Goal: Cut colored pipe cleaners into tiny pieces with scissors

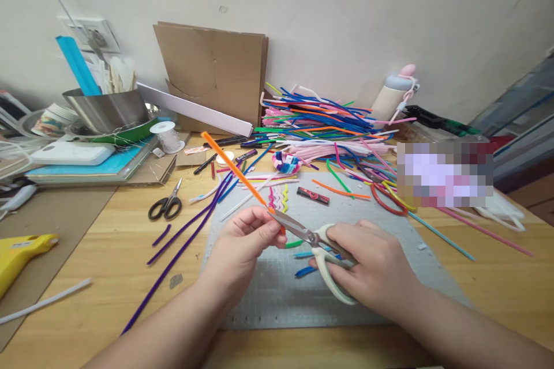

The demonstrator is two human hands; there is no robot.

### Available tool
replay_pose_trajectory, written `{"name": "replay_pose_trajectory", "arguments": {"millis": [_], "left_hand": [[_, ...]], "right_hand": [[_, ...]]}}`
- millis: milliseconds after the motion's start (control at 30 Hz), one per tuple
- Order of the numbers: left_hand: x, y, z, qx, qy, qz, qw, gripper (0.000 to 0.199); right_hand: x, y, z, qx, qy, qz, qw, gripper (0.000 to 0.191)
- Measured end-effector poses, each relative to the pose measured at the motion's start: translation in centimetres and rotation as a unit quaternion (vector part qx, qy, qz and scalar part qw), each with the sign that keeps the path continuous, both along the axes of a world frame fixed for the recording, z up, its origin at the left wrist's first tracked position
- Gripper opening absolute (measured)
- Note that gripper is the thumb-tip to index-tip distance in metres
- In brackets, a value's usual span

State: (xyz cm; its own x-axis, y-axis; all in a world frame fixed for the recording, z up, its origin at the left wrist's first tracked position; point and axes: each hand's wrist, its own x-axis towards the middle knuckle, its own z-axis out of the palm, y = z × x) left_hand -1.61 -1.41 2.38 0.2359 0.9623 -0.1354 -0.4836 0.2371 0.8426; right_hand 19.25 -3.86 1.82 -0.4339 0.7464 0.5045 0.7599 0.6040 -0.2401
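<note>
My left hand (255, 230) pinches an orange pipe cleaner (234, 167) near its lower end, and the long part slants up to the left. In my right hand (367, 259) is a pair of scissors (333, 285) with pale green handles. The scissor blades meet the pipe cleaner right at my left fingertips; whether they have cut it I cannot tell. Under my hands lies a grey cutting mat (277, 305). Short blue pipe cleaner pieces (305, 271) and a green one (294, 244) rest on it between my hands.
A heap of coloured pipe cleaners (320, 121) lies against the wall, beside cardboard sheets (216, 75). Small black scissors (165, 207) and long purple pipe cleaners (182, 236) are on the left. A yellow glue gun (21, 256) sits at the left edge. Red-handled pliers (387, 199) lie right.
</note>
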Motion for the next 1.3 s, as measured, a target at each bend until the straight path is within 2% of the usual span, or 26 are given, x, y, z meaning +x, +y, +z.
{"name": "replay_pose_trajectory", "arguments": {"millis": [733,1300], "left_hand": [[0.06,-0.03,0.37,-0.013,-0.018,-0.008,1.000,0.018],[-0.04,-0.10,0.12,-0.013,-0.017,-0.020,1.000,0.015]], "right_hand": [[0.07,-0.11,-0.12,-0.022,-0.011,0.016,1.000,0.025],[-0.11,-0.03,-0.02,-0.004,-0.007,-0.007,1.000,0.022]]}}
